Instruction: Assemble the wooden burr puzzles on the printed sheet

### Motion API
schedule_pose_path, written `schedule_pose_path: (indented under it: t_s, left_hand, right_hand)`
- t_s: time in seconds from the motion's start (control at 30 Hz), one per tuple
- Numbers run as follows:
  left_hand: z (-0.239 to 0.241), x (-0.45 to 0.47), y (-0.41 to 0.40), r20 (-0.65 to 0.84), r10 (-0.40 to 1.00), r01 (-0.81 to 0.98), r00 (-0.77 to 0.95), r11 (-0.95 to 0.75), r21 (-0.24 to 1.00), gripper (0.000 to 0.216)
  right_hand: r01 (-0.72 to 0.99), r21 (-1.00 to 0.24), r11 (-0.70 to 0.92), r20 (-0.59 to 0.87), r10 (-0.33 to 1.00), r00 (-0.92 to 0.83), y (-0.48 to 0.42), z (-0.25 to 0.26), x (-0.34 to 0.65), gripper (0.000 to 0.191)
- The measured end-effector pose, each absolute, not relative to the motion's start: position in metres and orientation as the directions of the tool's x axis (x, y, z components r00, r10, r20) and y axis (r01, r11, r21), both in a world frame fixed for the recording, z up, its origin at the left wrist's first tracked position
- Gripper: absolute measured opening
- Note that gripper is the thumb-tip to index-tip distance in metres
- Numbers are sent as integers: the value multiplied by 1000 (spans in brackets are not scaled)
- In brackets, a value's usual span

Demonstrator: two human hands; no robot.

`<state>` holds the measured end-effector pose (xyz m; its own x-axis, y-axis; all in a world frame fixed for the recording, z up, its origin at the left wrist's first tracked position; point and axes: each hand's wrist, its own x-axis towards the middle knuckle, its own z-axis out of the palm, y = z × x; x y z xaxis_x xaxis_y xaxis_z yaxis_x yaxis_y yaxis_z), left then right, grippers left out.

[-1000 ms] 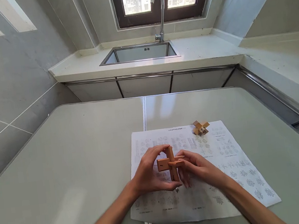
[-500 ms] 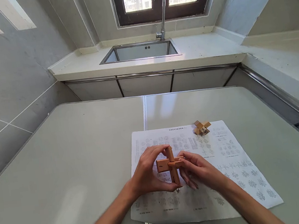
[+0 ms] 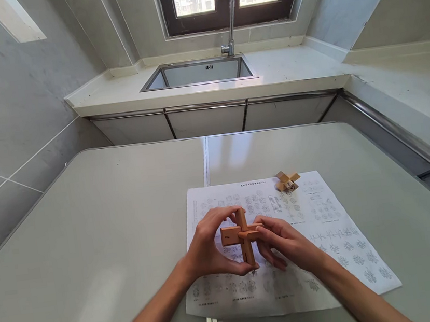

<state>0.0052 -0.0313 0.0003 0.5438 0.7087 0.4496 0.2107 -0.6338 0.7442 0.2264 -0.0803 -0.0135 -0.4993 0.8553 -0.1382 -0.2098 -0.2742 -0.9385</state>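
A reddish-brown wooden burr puzzle [image 3: 231, 236], made of crossed interlocking bars, is held above a printed sheet [image 3: 354, 277]. My left hand [image 3: 215, 244] grips the upright bar at its two ends, thumb below and fingers on top. The fingers of my right hand [image 3: 283, 239] pinch the bars that stick out to the right. One bar end points left and carries a small dark mark. Rows of small line diagrams cover the sheet under both hands. Parts of the puzzle behind my fingers are hidden.
A lighter wooden burr puzzle [image 3: 288, 181] with a printed mark rests on the sheet's far edge. The pale folding table [image 3: 89, 223] has a seam down its middle. Beyond it are a counter with a sink [image 3: 196, 73], a tap [image 3: 228, 13] and a window.
The whole scene has shifted slightly left with the camera. Both hands keep the same hold on the wooden puzzle, which has turned very little, if at all.
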Motion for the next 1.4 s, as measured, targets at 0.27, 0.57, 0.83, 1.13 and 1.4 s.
schedule_pose_path:
  t_s: [0.27, 0.57, 0.83, 1.13, 1.4]
  left_hand:
    - [-1, 7, -33, 488, 686, 176, 540, -659, 731, 93]
    - [-2, 3, -33, 307, 765, 233, 566, -506, 831, 90]
    - [-1, 2, -27, 305, 728, 269, 614, -557, 786, 88]
    - [2, 1, -25, 317, 711, 247, 627, -568, 785, 88]
    - [-3, 5, -29, 272, 735, 246, 622, -512, 823, 90]
  right_hand:
    - [-121, -978, -168, -101, 897, -430, -81, -18, 223, 38]
    - [337, -840, 425, 388, 905, -175, -84, -28, 220, 22]
    - [326, -828, 457, 433, 889, -148, -87, -17, 217, 17]
    - [316, -847, 428, 397, 904, -161, -86, -13, 220, 18]
    - [413, -815, 408, 425, 904, -53, -88, -19, 217, 18]
